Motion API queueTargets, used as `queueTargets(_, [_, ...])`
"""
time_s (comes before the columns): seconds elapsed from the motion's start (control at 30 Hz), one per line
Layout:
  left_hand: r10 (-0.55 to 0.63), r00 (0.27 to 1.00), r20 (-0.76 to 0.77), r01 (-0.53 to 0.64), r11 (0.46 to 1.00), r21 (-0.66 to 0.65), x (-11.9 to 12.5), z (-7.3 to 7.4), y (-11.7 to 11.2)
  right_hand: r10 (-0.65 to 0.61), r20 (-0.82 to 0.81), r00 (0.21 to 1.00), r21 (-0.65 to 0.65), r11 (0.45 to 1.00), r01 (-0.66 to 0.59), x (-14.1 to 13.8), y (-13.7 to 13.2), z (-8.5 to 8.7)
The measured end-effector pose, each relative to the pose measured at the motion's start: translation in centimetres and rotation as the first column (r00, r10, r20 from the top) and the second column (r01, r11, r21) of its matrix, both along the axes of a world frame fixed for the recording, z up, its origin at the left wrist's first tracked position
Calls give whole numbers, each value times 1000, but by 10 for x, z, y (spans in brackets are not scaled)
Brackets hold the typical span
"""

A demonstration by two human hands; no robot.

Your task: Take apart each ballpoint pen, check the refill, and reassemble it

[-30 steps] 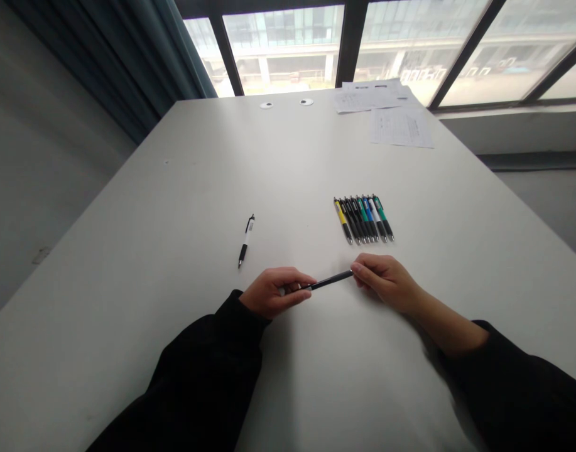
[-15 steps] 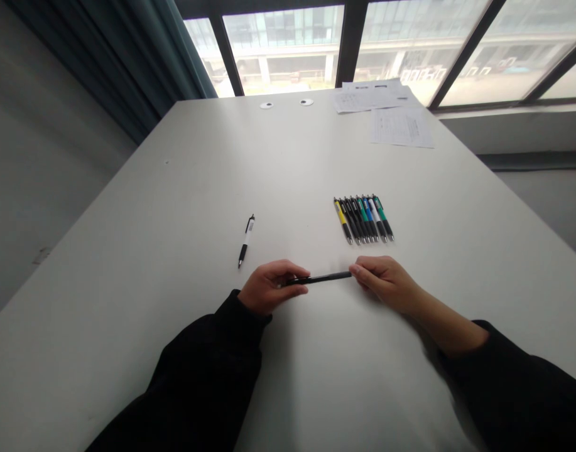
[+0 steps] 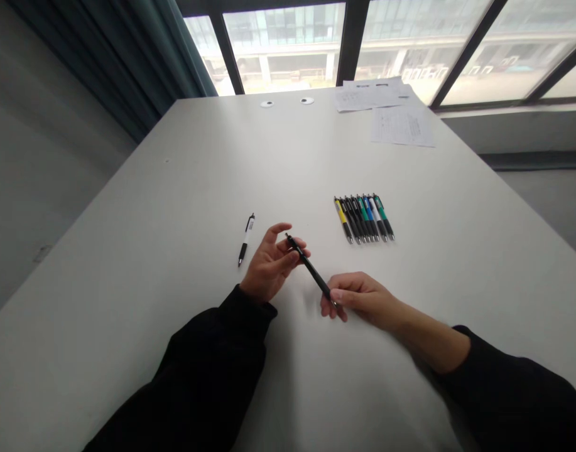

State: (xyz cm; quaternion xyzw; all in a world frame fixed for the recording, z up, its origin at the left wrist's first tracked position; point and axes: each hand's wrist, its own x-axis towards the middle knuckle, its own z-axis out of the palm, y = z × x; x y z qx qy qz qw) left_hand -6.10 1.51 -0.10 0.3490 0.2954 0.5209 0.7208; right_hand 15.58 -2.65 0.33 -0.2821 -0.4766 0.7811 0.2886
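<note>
A slim black pen slants across the table between my hands, its far end pointing up and to the left. My right hand pinches the pen's near end between thumb and fingers. My left hand stands with its fingers spread, and the pen's upper part lies against their tips. To the left of that hand lies a black-and-white retractable pen. Farther right, several coloured retractable pens lie side by side in a tight row.
The pale table fills most of the view, its left edge running diagonally. Printed papers lie at the far right, and two small white discs sit near the far edge, below a large window.
The black pen has swung from nearly level to a steep slant. My left fingers have spread apart, and my right hand has shifted toward me.
</note>
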Motion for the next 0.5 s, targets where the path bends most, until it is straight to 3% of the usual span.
queueTargets(0.1, [-90, 992, 90, 95, 994, -51, 14, 5, 5, -66, -199, 978, -242, 970, 16, -18, -4, -10])
queueTargets(0.2, [-177, 977, 117, 185, 981, -63, 21, 6, 7, -132, -243, 961, -371, 928, 34, -23, -4, -14])
queueTargets(0.5, [-264, 963, 50, 267, 961, -69, 19, 5, 3, -155, -194, 969, -429, 901, 59, -17, -5, -15])
